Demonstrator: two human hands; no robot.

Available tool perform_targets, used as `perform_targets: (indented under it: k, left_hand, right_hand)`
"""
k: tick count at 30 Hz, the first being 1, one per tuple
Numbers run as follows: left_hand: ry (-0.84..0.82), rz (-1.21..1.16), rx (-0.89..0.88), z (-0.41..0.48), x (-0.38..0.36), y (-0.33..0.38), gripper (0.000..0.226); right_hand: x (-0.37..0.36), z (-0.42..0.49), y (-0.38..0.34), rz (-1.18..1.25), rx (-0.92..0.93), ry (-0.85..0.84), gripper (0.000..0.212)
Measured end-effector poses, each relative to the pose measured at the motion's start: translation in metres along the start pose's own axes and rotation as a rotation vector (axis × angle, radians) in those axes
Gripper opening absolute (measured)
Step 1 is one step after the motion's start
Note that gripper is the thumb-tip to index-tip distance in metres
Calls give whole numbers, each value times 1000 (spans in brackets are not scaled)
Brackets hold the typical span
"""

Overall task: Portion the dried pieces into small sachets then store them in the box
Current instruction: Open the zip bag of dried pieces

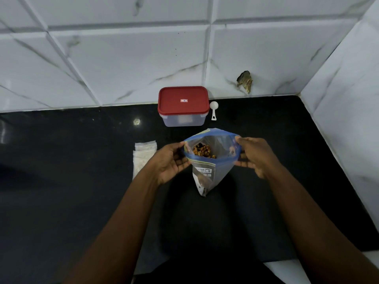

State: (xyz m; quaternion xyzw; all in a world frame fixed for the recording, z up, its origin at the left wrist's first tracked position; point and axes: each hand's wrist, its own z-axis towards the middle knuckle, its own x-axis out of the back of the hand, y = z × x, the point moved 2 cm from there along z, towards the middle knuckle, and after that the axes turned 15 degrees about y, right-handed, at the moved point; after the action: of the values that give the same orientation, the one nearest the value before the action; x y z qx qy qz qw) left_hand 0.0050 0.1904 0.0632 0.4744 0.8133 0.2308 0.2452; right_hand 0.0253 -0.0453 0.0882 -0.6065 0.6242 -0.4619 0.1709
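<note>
a clear zip bag (207, 175) hangs over the black tabletop (82, 171) at the centre of the frame, held between both hands. its long axis runs up and down the frame: the mouth is at the top, pulled wide and facing up toward the camera, and the body narrows to a bottom corner that points to the lower edge of the frame. the left hand (169, 160) pinches the left side of the rim, thumb and fingers curled on the plastic; the right hand (255, 155) grips the right side the same way. a blue zip band rings the mouth, and a white printed label sits on the near face below it. inside lie brown and yellow dried pieces (202, 151) with a few dark ones. just left of the left hand a stack of small clear sachets (143, 154) lies flat. above the bag, against the marbled tile wall (123, 58), stands a clear box (182, 119) with its red lid (183, 101) on, a white scoop (214, 110) just beside it on the right.
</note>
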Motion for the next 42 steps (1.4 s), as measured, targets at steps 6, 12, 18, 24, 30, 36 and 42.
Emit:
perform_targets:
  k: [6,12,18,24,30,36,42]
  left_hand:
    - [-11,1,5,4,4,0,18]
    - [-47,-104,145,4,7,-5,24]
    - [-11,-393,273,8,2,-19,28]
    - [20,-613,264,17,-11,-26,27]
    - [2,-629,249,29,-14,-38,33]
    - [9,-494,224,41,-13,-57,34]
    - [22,-231,132,45,-6,-74,37]
  right_hand:
    - [5,-3,-4,-15,-58,-111,26]
    - [-5,1,10,305,-346,-222,22]
    - [-18,8,25,575,-549,-169,32]
    - [-30,25,41,840,-743,-74,31]
    - [-34,25,42,768,-704,-160,34]
    - [-41,27,55,720,-650,-151,26]
    - [-47,27,71,569,-570,-145,37]
